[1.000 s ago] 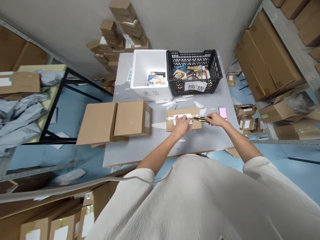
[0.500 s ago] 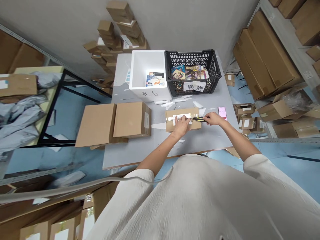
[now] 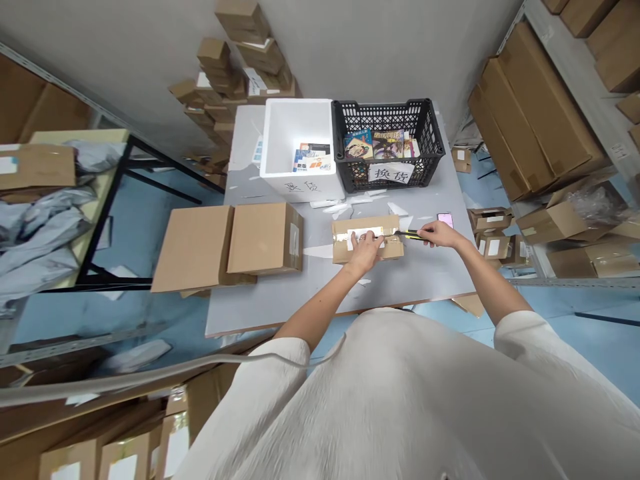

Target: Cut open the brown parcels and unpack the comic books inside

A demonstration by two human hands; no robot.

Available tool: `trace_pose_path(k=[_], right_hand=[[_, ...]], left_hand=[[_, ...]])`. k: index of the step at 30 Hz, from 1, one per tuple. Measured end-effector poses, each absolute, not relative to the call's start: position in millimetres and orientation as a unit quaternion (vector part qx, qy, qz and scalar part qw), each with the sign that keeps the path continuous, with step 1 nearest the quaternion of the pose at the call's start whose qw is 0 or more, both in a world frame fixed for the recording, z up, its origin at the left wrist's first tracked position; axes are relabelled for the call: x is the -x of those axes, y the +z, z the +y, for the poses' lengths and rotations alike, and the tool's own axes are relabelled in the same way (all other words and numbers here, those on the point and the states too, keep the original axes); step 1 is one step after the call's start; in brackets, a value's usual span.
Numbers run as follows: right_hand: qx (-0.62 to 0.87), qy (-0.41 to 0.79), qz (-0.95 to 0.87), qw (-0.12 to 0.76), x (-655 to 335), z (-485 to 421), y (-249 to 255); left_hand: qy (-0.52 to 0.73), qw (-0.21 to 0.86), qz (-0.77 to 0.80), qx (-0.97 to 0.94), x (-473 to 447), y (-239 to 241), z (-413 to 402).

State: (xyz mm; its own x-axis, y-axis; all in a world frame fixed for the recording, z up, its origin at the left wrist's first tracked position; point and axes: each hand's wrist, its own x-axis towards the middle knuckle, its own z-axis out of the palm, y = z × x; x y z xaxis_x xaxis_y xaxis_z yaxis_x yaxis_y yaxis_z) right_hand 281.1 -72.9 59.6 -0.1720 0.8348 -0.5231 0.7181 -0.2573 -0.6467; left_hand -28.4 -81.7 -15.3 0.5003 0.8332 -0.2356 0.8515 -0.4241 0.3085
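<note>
The person is pressing the left hand flat on the small cardboard box, which is lying near the middle of the grey tabletop, just in front of the black crate and the white foam box. The right hand is closing its grip around the yellow-and-black utility knife, fingers wrapped tight on the handle. Compared with a second ago, this hand and the knife are sitting further to the right: the tip is now meeting the right end of the shiny tape rather than lying over the lid, so the pass along the seam is, by my judgement, reaching its end. The box itself is not shifting under the left palm. The blade is too small to make out, and whether the tape is parting is not showing. The left hand is covering much of the white label, and the right hand is hiding the lower part of the pink phone.
</note>
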Motion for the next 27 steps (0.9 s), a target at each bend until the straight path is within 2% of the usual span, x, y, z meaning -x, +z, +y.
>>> trace_pose_path(k=[10, 27], right_hand=[[0.632, 0.47, -0.614, 0.05, -291, -70, 49], [0.61, 0.479, -0.631, 0.033, -288, -67, 34]], left_hand=[[-0.037, 0.204, 0.439, -0.874, 24, -11, -76], [-0.034, 0.222, 0.455, -0.862, -1, -6, -82]])
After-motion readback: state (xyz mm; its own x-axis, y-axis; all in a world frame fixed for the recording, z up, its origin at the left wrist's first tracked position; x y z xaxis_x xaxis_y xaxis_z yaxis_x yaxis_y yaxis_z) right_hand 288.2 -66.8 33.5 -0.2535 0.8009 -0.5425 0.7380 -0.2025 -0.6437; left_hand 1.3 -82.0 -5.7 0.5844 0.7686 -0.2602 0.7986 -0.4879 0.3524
